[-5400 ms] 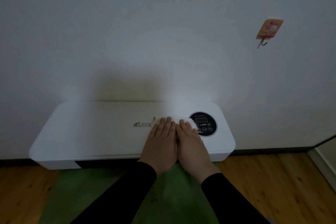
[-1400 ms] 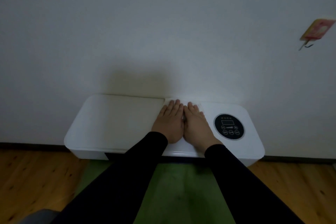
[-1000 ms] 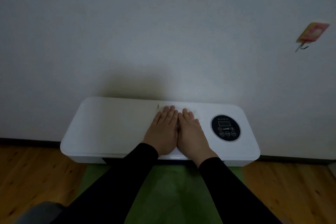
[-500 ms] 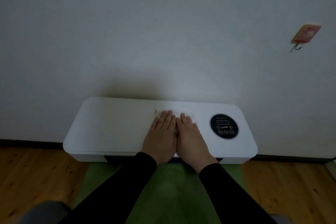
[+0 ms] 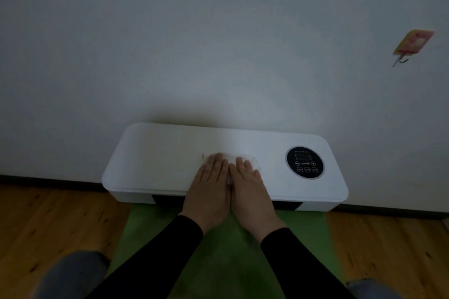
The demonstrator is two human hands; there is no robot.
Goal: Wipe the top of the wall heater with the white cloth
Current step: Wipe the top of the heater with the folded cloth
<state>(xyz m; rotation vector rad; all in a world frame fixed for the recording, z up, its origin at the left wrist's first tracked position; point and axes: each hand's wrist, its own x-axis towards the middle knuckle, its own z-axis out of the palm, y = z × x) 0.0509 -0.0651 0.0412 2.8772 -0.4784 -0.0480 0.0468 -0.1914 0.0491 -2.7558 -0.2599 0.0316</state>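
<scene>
Dim room, head cam looking down at a white wall heater [image 5: 170,165] mounted low against the wall [image 5: 218,43], just above the dark baseboard [image 5: 48,178]. Both hands lie flat on the heater's top, side by side w/ inner edges touching, fingers pointing toward the wall. Left hand [image 5: 210,189] is spread flat, fingers straight & close together, palm down on the white cloth [image 5: 254,162]; right hand [image 5: 250,189] same, flat & extended, not curled round anything, pressing the cloth from above. Cloth sits on the heater top approx at mid-length, mostly hidden under the fingers; only a pale crumpled edge shows beyond the fingertips & at the right of the right hand, plus a sliver between the two hands. Cloth edges are blurred, can't tell its full outline. Round black control panel [image 5: 305,162] w/ a small display & buttons is set into the heater top toward its right end, apart from the right hand. Black sleeves [image 5: 155,257] cover both forearms to the wrists. Below the heater a green mat [image 5: 230,262] lies on the wooden floor [image 5: 48,221]. Jeans-clad knees [image 5: 70,274] show at the lower corners. Upper right on the wall: a pink-yellow adhesive hook [image 5: 413,42], well apart from the heater.
</scene>
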